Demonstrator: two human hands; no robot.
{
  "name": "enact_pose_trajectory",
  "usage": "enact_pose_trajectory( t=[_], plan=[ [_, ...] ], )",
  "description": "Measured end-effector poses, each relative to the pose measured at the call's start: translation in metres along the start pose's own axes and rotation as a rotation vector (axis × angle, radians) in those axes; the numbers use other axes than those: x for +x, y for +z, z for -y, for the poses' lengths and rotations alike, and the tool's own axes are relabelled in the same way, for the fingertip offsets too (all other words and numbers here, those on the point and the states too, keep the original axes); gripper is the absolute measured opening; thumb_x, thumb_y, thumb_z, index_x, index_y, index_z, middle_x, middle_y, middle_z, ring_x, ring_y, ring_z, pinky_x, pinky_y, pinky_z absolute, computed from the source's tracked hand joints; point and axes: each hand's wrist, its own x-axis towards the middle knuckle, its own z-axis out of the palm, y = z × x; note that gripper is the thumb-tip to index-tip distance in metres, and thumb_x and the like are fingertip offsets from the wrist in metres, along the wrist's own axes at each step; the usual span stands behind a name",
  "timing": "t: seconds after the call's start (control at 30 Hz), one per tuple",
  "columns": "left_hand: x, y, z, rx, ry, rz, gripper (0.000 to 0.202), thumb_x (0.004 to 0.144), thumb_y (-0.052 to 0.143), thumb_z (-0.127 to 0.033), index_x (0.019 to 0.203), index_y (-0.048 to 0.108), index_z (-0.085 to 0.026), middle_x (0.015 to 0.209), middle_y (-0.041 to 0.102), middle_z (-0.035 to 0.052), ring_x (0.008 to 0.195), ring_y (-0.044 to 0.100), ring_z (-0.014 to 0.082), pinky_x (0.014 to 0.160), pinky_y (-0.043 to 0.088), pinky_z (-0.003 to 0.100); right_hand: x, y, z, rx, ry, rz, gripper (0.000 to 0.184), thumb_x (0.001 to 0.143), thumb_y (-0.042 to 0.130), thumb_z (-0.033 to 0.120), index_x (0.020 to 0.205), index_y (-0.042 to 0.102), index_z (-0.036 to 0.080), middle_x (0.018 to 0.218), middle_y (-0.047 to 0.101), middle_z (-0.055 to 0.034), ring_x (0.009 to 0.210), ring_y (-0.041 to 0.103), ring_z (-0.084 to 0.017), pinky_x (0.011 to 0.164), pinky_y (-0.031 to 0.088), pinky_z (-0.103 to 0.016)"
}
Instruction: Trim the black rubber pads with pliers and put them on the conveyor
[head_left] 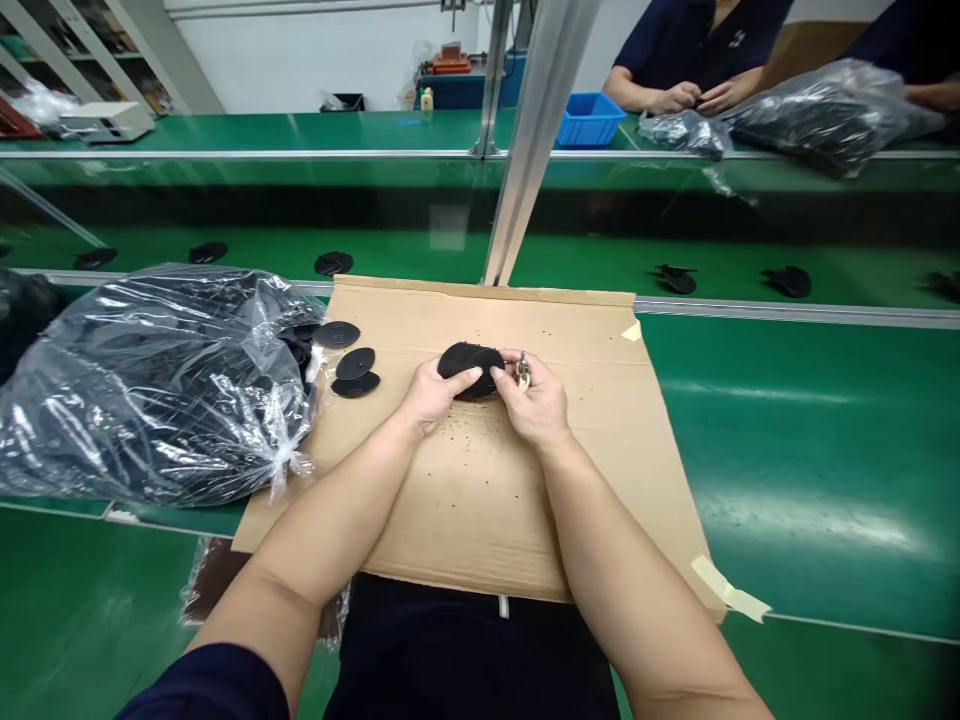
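Note:
Above a cardboard sheet (510, 490), both hands hold a black round plastic part (469, 370), which looks like overlapping discs. My left hand (433, 395) is closed around its left edge, thumb on top. On the right edge, the thumb and fingers of my right hand (536, 400) pinch the part. A small brass-coloured metal tool (523, 372) is tucked in the right hand's fingers; its exact kind is not clear. Several loose black discs (355, 363) lie left of my hands, by the mouth of a clear plastic bag (172, 400) filled with black parts.
Dark crumbs (469, 440) dot the cardboard, which is taped (729, 590) to the green bench (772, 430). Behind it runs a green belt (420, 255) with spaced black parts (787, 281). A metal post (536, 150) rises ahead. Across sit two people, a blue bin (590, 120) and another bag (832, 115).

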Motion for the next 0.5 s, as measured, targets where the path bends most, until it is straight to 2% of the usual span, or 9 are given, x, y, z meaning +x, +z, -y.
enact_pose_trajectory(
  t=[0.1, 0.23, 0.4, 0.5],
  plan=[
    [-0.002, 0.001, -0.002, -0.053, 0.000, -0.005, 0.042, 0.058, 0.085, -0.022, 0.096, 0.070, -0.014, 0.099, 0.071, 0.0062, 0.099, 0.064, 0.0216, 0.101, 0.043, 0.043, 0.001, -0.001, 0.000, 0.017, 0.027, 0.042, 0.032, 0.081, 0.064, 0.046, 0.097, 0.066, 0.019, 0.080, 0.063, -0.0017, 0.071, 0.057, -0.016, 0.071, 0.047, -0.029],
    [-0.005, 0.002, -0.007, -0.077, -0.030, 0.061, 0.040, 0.060, 0.084, -0.024, 0.096, 0.071, -0.015, 0.100, 0.071, 0.0064, 0.100, 0.064, 0.0218, 0.101, 0.042, 0.042, 0.003, -0.004, 0.002, 0.013, 0.074, 0.093, 0.033, 0.078, 0.067, 0.051, 0.081, 0.064, 0.018, 0.067, 0.058, 0.0008, 0.060, 0.050, -0.013, 0.059, 0.041, -0.026],
    [-0.008, 0.003, -0.011, -0.057, -0.024, 0.099, 0.038, 0.061, 0.083, -0.026, 0.095, 0.071, -0.014, 0.100, 0.070, 0.0073, 0.101, 0.063, 0.0220, 0.102, 0.040, 0.042, 0.002, -0.007, 0.008, -0.018, 0.044, 0.132, 0.034, 0.077, 0.068, 0.051, 0.079, 0.065, 0.018, 0.066, 0.057, 0.0006, 0.060, 0.049, -0.013, 0.059, 0.040, -0.026],
    [-0.009, 0.004, -0.010, -0.056, -0.011, 0.123, 0.036, 0.062, 0.083, -0.026, 0.094, 0.071, -0.015, 0.099, 0.070, 0.0064, 0.101, 0.063, 0.0220, 0.101, 0.040, 0.042, 0.001, -0.006, 0.008, 0.000, 0.032, 0.111, 0.032, 0.076, 0.069, 0.050, 0.080, 0.065, 0.018, 0.066, 0.057, 0.0009, 0.060, 0.049, -0.013, 0.058, 0.039, -0.026]
  ],
)
